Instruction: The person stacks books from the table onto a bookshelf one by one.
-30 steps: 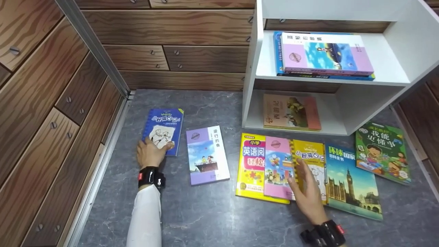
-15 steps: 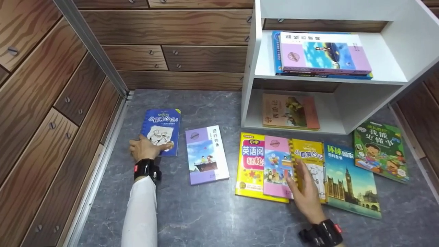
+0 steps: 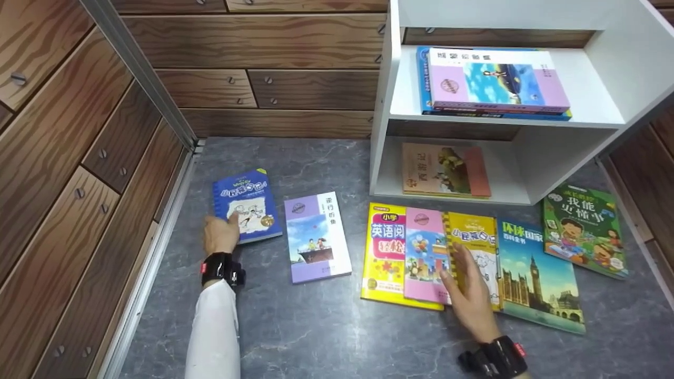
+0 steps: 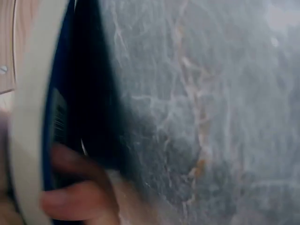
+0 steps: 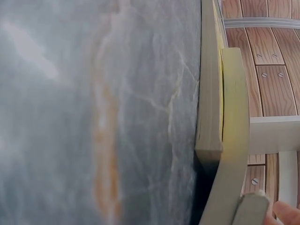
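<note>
My left hand (image 3: 220, 235) grips a blue comic diary book (image 3: 244, 205) by its lower left corner, thumb on the cover. The left wrist view shows fingers (image 4: 79, 199) under the book's back cover (image 4: 58, 112), which is lifted and tilted off the floor. Beside it lies a purple-and-white book (image 3: 317, 237). My right hand (image 3: 472, 300) lies over a yellow comic diary book (image 3: 482, 229) with its fingers extended. Its thumb is by the edge of a pink book (image 3: 424, 258), which overlaps a yellow English reading book (image 3: 383, 273).
A white shelf (image 3: 387, 105) stands at the back right. A stack of books (image 3: 495, 79) lies on its upper board, and a tan book (image 3: 445, 169) below. A castle-and-clock-tower encyclopedia (image 3: 542, 284) and a green book (image 3: 584, 231) lie right of my right hand. Wood-patterned walls (image 3: 279, 42) surround the grey floor.
The left hand has taken hold of the blue book, turning and lifting it slightly off the floor. My right hand has stayed in place over the yellow book.
</note>
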A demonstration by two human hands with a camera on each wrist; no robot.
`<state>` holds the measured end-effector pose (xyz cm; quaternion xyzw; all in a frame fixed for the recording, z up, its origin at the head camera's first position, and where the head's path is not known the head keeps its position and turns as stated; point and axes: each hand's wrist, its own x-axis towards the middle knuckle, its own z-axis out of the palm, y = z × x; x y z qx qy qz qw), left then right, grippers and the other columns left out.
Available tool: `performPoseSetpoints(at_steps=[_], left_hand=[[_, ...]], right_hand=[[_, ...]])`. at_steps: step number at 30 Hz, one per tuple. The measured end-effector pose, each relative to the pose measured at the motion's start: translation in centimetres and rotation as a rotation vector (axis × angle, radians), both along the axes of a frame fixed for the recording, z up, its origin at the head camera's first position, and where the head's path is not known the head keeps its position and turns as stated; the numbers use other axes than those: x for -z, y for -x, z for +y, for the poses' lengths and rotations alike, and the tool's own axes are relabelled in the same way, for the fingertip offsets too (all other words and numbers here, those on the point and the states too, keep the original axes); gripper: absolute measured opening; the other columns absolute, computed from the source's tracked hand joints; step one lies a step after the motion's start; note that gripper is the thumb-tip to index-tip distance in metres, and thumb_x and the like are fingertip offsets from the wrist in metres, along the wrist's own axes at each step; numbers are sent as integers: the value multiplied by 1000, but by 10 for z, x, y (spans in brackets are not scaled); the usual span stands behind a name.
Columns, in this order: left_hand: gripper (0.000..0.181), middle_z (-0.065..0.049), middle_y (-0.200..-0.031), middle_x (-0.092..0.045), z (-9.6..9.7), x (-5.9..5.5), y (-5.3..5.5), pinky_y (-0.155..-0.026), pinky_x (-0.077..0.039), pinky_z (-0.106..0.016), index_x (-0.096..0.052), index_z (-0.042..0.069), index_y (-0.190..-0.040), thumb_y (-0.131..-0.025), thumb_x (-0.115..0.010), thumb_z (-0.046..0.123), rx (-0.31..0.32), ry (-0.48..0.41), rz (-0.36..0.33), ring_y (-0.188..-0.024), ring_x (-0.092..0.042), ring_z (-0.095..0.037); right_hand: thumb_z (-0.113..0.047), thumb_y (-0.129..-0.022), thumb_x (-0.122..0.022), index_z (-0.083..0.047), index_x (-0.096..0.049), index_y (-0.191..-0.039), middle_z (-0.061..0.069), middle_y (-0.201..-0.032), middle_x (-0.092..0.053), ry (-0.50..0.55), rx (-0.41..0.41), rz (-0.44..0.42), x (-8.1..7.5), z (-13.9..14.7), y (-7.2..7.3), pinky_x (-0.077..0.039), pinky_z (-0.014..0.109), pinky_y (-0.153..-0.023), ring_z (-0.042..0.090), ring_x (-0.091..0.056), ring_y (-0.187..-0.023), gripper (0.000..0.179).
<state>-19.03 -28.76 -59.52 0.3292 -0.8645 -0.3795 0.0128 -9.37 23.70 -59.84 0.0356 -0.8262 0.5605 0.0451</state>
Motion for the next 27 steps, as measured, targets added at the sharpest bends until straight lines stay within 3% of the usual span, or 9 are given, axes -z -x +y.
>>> performPoseSetpoints(at_steps=[4,9,17,20,24,27], left_hand=[[60,-45,-131,-55,0,-4,-3,-104,-45,-64,-41,-20,-134,-109,-40,35,-3,22,32,-122,-55,-59],[57,-45,-131,-54,3,-15,-9,-107,-43,-63,-41,-20,-135,-111,-37,32,4,-19,92,-123,-54,-58],[45,-38,-114,-64,25,-32,-21,-91,-49,-63,-48,-10,-129,-111,-40,31,-9,-15,218,-107,-62,-54],[41,-34,-108,-65,39,-39,-25,-86,-49,-60,-49,-8,-128,-111,-42,29,-16,-35,281,-100,-64,-50],[39,-29,-100,-65,63,-48,-31,-79,-51,-56,-50,-7,-127,-111,-44,28,4,-62,370,-90,-64,-45],[38,-22,-92,-64,85,-53,-36,-70,-52,-49,-50,-5,-128,-111,-45,28,37,-82,415,-79,-62,-38]], right_hand=[[-17,-106,-61,-9,-22,-165,13,-167,-33,-1,7,-15,-2,-1,0,-33,31,-122,33,-37,-150,72],[-19,-107,-60,-7,-22,-165,13,-167,-33,-25,24,-34,-4,-3,1,-31,49,-122,33,-37,-150,70],[-13,-106,-60,-6,-24,-165,13,-166,-36,-35,7,20,-5,-15,-2,-32,20,-118,32,-40,-148,69],[-7,-105,-60,-9,-27,-165,14,-162,-42,6,-5,53,-6,-20,-3,-43,20,-109,33,-46,-142,69],[-4,-104,-61,-8,-27,-164,17,-160,-44,57,-11,46,-6,-28,-2,-47,20,-103,34,-48,-140,69],[-4,-104,-60,-6,-25,-164,18,-162,-40,112,-36,46,-7,-36,0,-44,23,-110,35,-46,-142,69]])
